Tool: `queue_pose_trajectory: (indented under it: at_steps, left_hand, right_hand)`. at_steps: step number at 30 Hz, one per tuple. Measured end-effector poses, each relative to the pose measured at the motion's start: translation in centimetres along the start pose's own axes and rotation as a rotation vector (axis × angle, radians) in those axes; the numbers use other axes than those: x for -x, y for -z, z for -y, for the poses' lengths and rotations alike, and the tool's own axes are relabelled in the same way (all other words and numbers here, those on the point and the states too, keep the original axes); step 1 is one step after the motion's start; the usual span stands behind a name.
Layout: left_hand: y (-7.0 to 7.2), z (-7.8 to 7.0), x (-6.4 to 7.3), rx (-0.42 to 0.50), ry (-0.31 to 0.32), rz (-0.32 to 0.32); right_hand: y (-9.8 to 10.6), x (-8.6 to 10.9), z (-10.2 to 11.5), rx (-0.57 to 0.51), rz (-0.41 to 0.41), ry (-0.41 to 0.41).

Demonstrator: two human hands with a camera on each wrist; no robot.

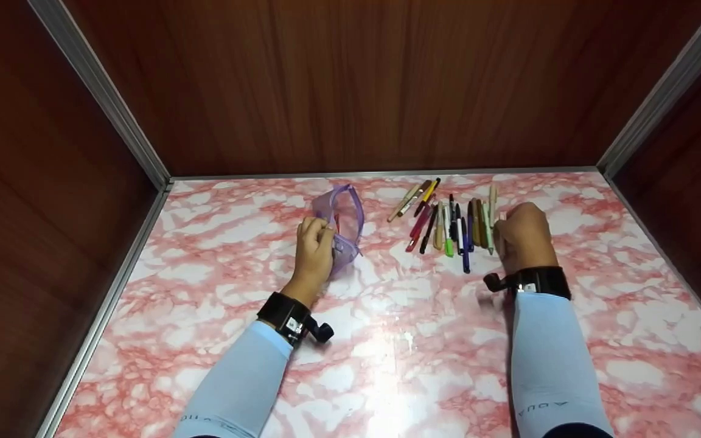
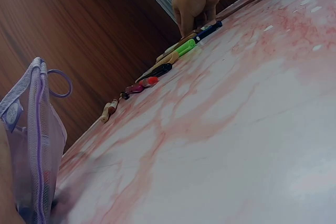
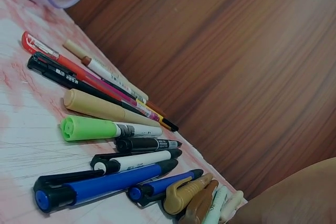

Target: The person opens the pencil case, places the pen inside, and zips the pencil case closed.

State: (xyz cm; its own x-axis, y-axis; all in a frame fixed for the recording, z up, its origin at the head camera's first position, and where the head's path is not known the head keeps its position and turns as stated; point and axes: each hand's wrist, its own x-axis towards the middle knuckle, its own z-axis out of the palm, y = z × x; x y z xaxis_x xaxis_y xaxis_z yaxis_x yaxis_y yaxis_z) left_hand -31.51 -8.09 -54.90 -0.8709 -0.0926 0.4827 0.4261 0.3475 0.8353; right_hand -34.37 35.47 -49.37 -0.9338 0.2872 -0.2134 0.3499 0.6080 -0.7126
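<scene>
A purple mesh pencil pouch [image 1: 345, 255] stands with its zipped mouth spread apart, and something red shows inside it. My left hand [image 1: 315, 246] grips its near left side, fingers curled over the edge. To the right, pens and markers [image 1: 448, 228] lie in a loose row. At the right end of that row is my right hand [image 1: 526, 234], beside a pale green pen [image 1: 487, 228] and a beige pen [image 1: 493, 198]. Its fingers [image 2: 185, 22] point down to the table in the left wrist view. I cannot tell whether they pinch a pen, since the fingertips are hidden.
The table [image 1: 381, 340] has a red and white marbled top. Dark wood panels [image 1: 381, 85] wall it in at the back and on both sides, with metal strips along the edges. A green-capped marker [image 3: 89, 128] and a blue pen [image 3: 115, 182] lie among the others.
</scene>
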Motion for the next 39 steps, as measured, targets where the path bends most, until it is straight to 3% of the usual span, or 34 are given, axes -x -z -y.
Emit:
queue_pose_trajectory:
  at_steps: [6,13,19,23,27,30,33,39]
  left_hand:
    - [0.0,0.0,0.0,0.003,-0.001,0.000]
    - [0.1,-0.1,0.0,0.003,0.002,0.012]
    - [0.1,-0.3,0.0,0.001,0.008,0.019]
    - [0.1,-0.2,0.0,0.001,0.003,0.010]
    - [0.0,-0.2,0.0,-0.001,-0.007,0.002]
    - [0.0,-0.1,-0.1,-0.005,-0.015,-0.001]
    - [0.0,0.0,-0.1,-0.008,-0.025,-0.002]
    - [-0.1,-0.3,0.1,0.002,-0.039,0.017]
  right_hand:
    - [0.3,0.3,0.3,-0.082,0.015,-0.028]
    - [1.1,0.4,1.3,-0.086,-0.025,0.034]
    - [0.9,0.4,3.2,-0.364,-0.015,0.019]
    - [0.2,0.7,5.0,-0.568,-0.010,0.058]
    - [-1.2,1.6,6.9,-0.830,0.013,0.118]
    - [-2.8,2.3,8.3,-0.961,0.041,0.167]
    - [-4.8,2.9,9.6,-0.996,0.082,0.223]
    - [-10.0,5.1,11.7,-0.932,0.158,0.305]
